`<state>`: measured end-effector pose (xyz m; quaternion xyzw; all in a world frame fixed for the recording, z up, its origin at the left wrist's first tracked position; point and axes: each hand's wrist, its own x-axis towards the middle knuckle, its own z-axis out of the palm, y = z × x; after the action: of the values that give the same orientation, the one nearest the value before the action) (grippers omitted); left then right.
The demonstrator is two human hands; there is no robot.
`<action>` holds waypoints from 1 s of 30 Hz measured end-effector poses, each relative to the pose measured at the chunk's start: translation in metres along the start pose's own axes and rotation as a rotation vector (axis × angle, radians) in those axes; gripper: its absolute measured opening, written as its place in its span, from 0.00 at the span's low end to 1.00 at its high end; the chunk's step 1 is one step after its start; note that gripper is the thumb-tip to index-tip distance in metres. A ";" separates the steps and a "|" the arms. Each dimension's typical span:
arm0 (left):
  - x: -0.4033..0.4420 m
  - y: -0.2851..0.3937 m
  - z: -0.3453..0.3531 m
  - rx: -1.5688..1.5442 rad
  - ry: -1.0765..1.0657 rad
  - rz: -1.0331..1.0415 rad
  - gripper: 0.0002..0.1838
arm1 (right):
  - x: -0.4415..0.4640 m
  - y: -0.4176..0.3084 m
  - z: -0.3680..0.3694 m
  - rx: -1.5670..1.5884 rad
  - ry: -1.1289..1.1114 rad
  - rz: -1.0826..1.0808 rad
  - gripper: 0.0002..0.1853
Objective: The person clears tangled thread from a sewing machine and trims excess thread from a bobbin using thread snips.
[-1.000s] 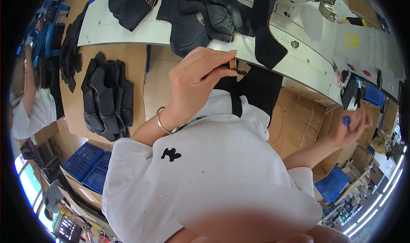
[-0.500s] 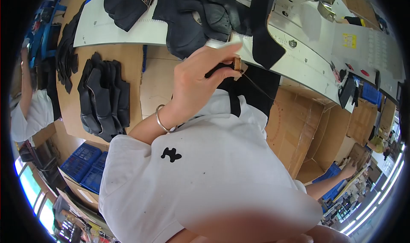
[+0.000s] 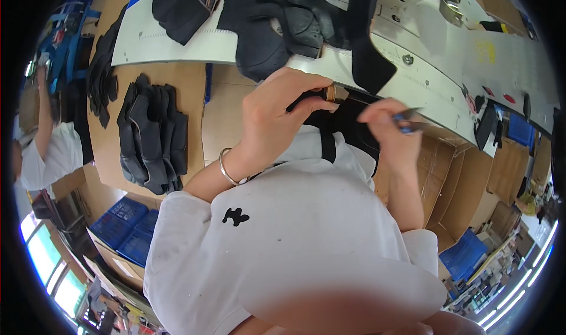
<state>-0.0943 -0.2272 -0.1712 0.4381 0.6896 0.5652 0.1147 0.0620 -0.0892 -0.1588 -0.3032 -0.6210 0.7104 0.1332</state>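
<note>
My left hand (image 3: 274,111), with a silver bangle at the wrist, pinches a small folded black piece (image 3: 306,97) between thumb and fingers. A tan-brown edge shows at its right end. To the right of it, my right hand (image 3: 394,131) is closed around blue-handled thread snips (image 3: 403,123), somewhat blurred, their metal blades pointing right. The two hands are apart, near the front edge of the white machine table (image 3: 177,49). Black cut pieces (image 3: 262,43) lie overlapping on that table just beyond my left hand.
Stacks of black pieces (image 3: 154,134) lie on a brown board at the left. Blue crates (image 3: 121,220) stand below it. An open cardboard box (image 3: 466,187) is at the right, below the table. Another person (image 3: 53,149) in white is at the far left.
My right hand has come in from the far right to beside my left hand, with the snips in it. My left hand keeps its hold; the whole view has shifted slightly.
</note>
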 end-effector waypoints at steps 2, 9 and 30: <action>-0.001 -0.004 -0.003 -0.008 0.003 -0.019 0.15 | -0.003 0.001 -0.016 0.100 0.196 -0.212 0.09; 0.005 -0.013 -0.007 -0.053 0.046 -0.023 0.15 | -0.068 -0.033 -0.188 0.592 0.373 -0.544 0.07; 0.002 0.002 0.018 -0.033 -0.080 0.099 0.14 | -0.016 -0.013 0.007 0.039 0.045 0.000 0.27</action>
<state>-0.0828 -0.2138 -0.1742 0.4919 0.6525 0.5635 0.1215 0.0675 -0.1010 -0.1419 -0.3163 -0.6038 0.7155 0.1532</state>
